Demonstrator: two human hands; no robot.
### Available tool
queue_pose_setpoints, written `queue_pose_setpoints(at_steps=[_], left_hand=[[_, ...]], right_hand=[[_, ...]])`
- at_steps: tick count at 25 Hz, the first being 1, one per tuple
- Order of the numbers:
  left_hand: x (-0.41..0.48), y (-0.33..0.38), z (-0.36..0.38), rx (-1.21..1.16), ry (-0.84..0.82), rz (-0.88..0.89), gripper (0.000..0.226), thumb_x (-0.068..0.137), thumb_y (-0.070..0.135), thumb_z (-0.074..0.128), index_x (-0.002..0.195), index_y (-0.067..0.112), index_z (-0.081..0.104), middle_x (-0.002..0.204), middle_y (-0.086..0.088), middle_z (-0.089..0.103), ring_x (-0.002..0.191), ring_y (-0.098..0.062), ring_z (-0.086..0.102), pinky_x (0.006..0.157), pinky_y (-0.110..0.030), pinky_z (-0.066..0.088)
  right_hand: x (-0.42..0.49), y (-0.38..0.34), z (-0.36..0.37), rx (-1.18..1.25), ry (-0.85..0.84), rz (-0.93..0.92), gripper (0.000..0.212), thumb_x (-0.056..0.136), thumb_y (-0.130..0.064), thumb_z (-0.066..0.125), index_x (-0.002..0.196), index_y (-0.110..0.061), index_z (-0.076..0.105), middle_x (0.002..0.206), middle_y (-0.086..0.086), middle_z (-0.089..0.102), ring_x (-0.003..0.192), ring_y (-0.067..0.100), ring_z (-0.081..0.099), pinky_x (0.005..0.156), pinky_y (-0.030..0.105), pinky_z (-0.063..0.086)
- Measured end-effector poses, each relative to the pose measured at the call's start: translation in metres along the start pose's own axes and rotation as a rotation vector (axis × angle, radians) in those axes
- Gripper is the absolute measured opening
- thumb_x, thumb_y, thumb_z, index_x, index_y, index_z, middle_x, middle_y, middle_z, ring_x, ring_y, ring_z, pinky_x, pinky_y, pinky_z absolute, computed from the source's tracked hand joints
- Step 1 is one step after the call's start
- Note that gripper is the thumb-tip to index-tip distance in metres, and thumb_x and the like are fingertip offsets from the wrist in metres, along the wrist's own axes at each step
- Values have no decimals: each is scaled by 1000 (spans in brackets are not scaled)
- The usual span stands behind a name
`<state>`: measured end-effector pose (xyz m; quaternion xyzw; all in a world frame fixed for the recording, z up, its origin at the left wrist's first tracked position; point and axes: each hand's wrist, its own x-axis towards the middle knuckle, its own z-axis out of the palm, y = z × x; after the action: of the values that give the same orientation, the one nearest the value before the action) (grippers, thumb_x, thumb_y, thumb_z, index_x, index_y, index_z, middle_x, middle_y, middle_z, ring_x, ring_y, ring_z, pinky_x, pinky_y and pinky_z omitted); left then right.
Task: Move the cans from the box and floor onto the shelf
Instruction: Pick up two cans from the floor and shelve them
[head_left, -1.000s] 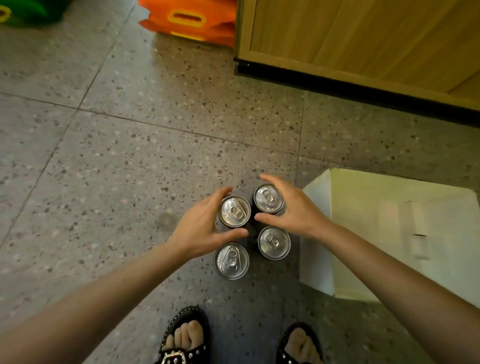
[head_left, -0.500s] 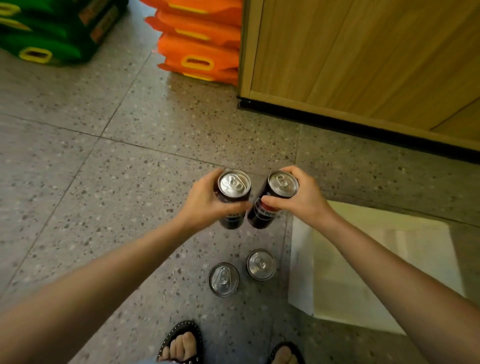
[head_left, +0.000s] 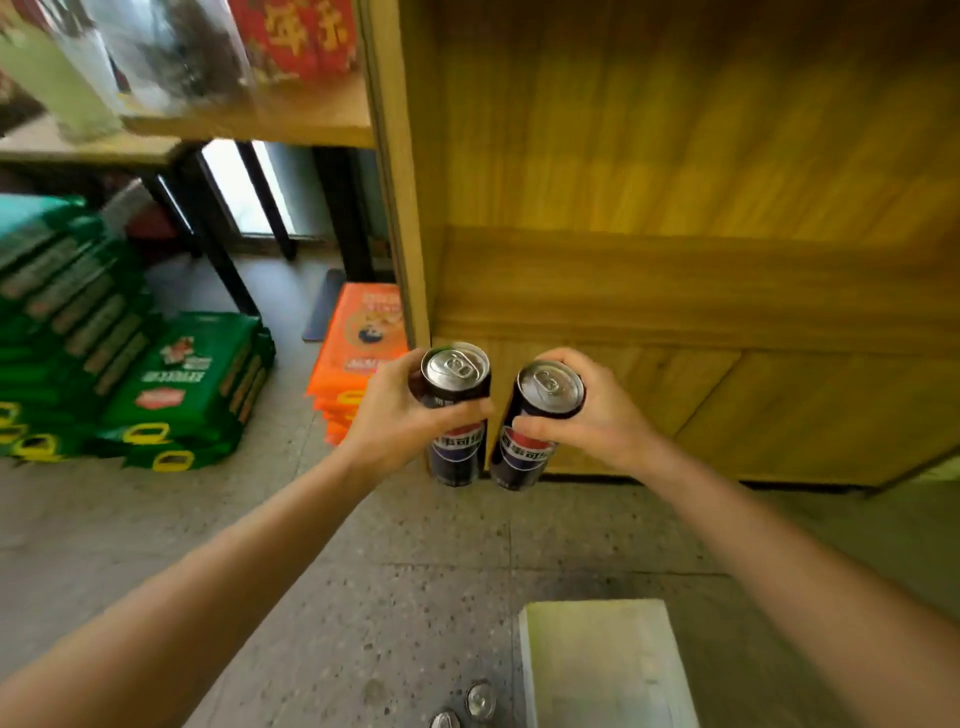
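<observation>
My left hand (head_left: 395, 415) grips a tall black can (head_left: 456, 415) with a silver top, held upright in the air. My right hand (head_left: 592, 421) grips a second black can (head_left: 535, 421), tilted slightly left. Both cans hang just in front of the wooden shelf unit (head_left: 675, 291), below the edge of its lowest open shelf board. Two more cans (head_left: 480, 700) stand on the floor at the bottom edge, next to the pale cardboard box (head_left: 602, 670), whose inside is not visible.
Stacks of green bags (head_left: 171, 395) and orange bags (head_left: 358, 358) lie on the speckled floor to the left. A black-legged table (head_left: 208, 218) and another shelf with packets (head_left: 249, 114) stand at the upper left.
Both hands closed on two cans on the floor and lifted them. The view rose from the floor toward the shelf, leaving two cans behind.
</observation>
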<state>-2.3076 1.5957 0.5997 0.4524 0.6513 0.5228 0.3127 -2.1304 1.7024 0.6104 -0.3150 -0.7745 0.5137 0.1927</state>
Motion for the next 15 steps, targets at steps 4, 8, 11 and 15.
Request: queue_pose_setpoints(at_steps=[4,8,11,15], left_hand=[[29,158,-35,25,-67,66,49,56,28,83,101,24,64,88,16,72,86,5,66,71,-10,49],[60,271,-55,19,-78,115,56,57,31,83,107,17,64,97,4,72,88,-1,68,75,-25,57],[88,323,-58,27,-72,173,61,58,34,82,113,16,62,105,1,71,97,-12,67,88,-38,54],[130,374,-48,29,-16,166,63,61,30,82,117,13,59,111,-4,69,99,-17,66,89,-39,53]], right_hand=[[-2,-140,-74,-5,57,-34,55,61,-17,81,107,-19,52,99,-9,62,90,3,61,71,14,49],[0,-246,-129,-4,171,-83,56,61,-13,81,107,-18,48,98,-10,60,88,2,60,69,14,48],[12,-291,-163,-23,238,-104,55,62,-18,81,104,-17,46,101,-5,60,91,9,60,73,22,50],[40,-330,-211,-47,291,-132,54,63,-20,81,103,-17,46,95,-11,57,88,5,57,70,20,47]])
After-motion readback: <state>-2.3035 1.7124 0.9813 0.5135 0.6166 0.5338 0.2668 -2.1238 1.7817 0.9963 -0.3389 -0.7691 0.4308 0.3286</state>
